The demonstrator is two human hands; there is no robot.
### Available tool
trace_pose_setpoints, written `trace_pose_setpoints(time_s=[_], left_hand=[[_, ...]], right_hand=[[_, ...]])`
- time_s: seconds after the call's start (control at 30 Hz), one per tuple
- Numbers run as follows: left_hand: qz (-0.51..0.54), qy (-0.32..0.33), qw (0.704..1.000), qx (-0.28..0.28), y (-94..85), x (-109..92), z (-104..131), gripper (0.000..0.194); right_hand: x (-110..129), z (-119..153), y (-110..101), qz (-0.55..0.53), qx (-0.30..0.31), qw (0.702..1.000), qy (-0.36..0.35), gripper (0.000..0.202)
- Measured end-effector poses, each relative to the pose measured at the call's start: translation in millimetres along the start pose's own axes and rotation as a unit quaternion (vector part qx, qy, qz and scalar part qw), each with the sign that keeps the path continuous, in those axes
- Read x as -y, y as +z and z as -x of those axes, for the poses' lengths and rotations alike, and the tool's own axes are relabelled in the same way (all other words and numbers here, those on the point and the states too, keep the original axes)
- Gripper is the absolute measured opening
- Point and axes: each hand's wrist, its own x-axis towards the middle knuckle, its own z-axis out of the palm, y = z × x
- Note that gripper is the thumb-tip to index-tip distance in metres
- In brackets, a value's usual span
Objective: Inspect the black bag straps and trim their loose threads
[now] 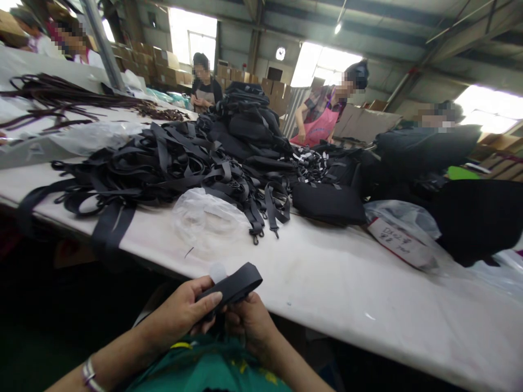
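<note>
A folded black webbing strap [239,284] is held in front of my body, just off the table's near edge. My left hand [192,305] grips it, thumb pressed on top. A small translucent white piece [218,272] sticks up beside its fingers; I cannot tell how it is held. Beneath the strap's right part, my right hand [249,318] is closed with curled fingers on its underside, partly hidden. Beyond lies a large heap of black straps [163,169], some with hooks hanging toward me. A crumpled clear plastic bag [208,218] lies before the heap.
The white table [310,272] carries stacked black bags [249,120], one black bag [329,202] nearer me, and a plastic bag with a handwritten label [402,245]. Brown strips [69,95] lie far left. Across the table stand a person in a pink apron [321,122] and other people.
</note>
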Motion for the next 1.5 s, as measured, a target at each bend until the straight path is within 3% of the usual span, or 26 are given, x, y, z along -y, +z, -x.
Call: trace_pose_setpoints(time_s=[0.2, 0.27, 0.37, 0.43, 0.53, 0.6, 0.73, 0.8, 0.9, 0.97, 1.1, 1.27, 1.3, 1.37, 1.43, 1.5], left_hand=[[-0.159, 0.011, 0.987, -0.028, -11.7, -9.4, -1.3, 0.045], [-0.194, 0.019, 0.98, -0.042, -16.1, -5.2, -2.7, 0.04], [-0.263, 0.04, 0.961, -0.076, -21.4, 3.8, -5.8, 0.033], [-0.323, 0.072, 0.939, -0.097, -22.6, 8.1, -8.1, 0.027], [-0.379, 0.125, 0.911, -0.1, -20.4, 10.0, -10.0, 0.022], [-0.389, 0.146, 0.905, -0.089, -17.7, 9.9, -9.8, 0.021], [-0.428, 0.189, 0.881, -0.072, -14.1, 12.6, -7.7, 0.018], [-0.46, 0.205, 0.862, -0.055, -13.6, 15.2, -6.6, 0.017], [-0.504, 0.218, 0.835, -0.035, -13.3, 17.8, -5.1, 0.019], [-0.499, 0.217, 0.838, -0.038, -12.7, 17.6, -3.8, 0.021], [-0.381, 0.197, 0.903, -0.029, -10.8, 13.4, -1.5, 0.023], [-0.289, 0.154, 0.944, -0.024, -9.7, 9.7, -3.2, 0.026], [-0.271, 0.143, 0.951, -0.026, -9.7, 9.8, -3.9, 0.028], [-0.243, 0.131, 0.961, -0.032, -9.5, 10.1, -5.1, 0.032], [-0.239, 0.13, 0.961, -0.043, -8.8, 10.1, -5.5, 0.032], [-0.247, 0.132, 0.959, -0.051, -7.7, 9.5, -5.1, 0.031]], right_hand=[[2.8, 1.4, -8.7, 0.112, -0.013, 0.993, 0.035, 0.047], [1.2, 5.5, -8.9, 0.219, -0.06, 0.974, -0.016, 0.041], [4.9, 17.5, -6.4, 0.363, -0.097, 0.914, -0.153, 0.02], [13.0, 26.3, -5.0, 0.391, -0.048, 0.894, -0.214, 0.014], [29.1, 32.8, -4.1, 0.398, 0.075, 0.878, -0.254, 0.045], [38.5, 31.1, -3.1, 0.447, 0.11, 0.838, -0.294, 0.059], [48.4, 20.4, 3.5, 0.569, 0.052, 0.723, -0.39, 0.031], [49.5, 15.0, 8.3, 0.604, 0.01, 0.686, -0.405, 0.027], [48.3, 7.4, 13.6, 0.642, 0.002, 0.655, -0.399, 0.024], [46.2, 2.7, 14.8, 0.631, -0.002, 0.664, -0.401, 0.021], [44.0, -1.6, 15.8, 0.571, -0.014, 0.693, -0.439, 0.017], [43.4, 5.7, 21.5, 0.604, -0.028, 0.627, -0.491, 0.02], [41.8, 7.5, 22.5, 0.605, -0.028, 0.625, -0.493, 0.021], [36.4, 9.5, 23.4, 0.587, -0.004, 0.661, -0.467, 0.022], [29.6, 8.5, 22.4, 0.549, -0.01, 0.74, -0.39, 0.019], [24.3, 4.9, 20.7, 0.504, -0.063, 0.814, -0.283, 0.027]])
